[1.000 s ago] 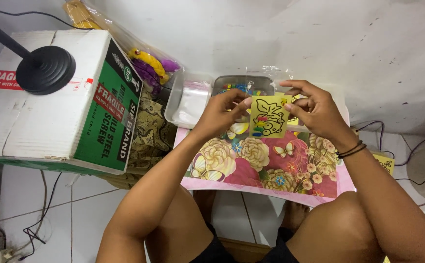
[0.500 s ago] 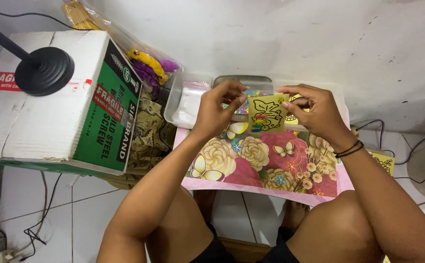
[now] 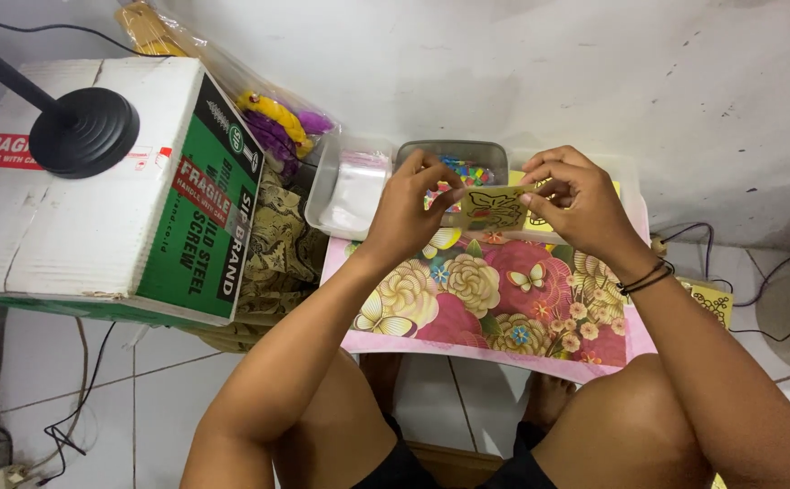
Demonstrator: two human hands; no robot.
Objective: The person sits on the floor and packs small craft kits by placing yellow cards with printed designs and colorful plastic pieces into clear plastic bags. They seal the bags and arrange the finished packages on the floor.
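Observation:
Both of my hands hold a small yellow card (image 3: 495, 206) with a dark line drawing, just above the far edge of a low table covered in a flowered cloth (image 3: 495, 303). My left hand (image 3: 410, 204) pinches its left edge and my right hand (image 3: 576, 199) pinches its right edge. Right behind the card stands a clear box of small coloured pieces (image 3: 467, 167), partly hidden by my fingers.
A clear tray holding plastic bags (image 3: 350, 190) sits left of the box. A large cardboard carton (image 3: 96, 190) with a black round stand base (image 3: 82, 131) on it is at the left. Cables (image 3: 775, 290) lie on the tiled floor at the right.
The card has tilted from facing me to a flatter angle and moved slightly away, toward the box. My hands shifted with it.

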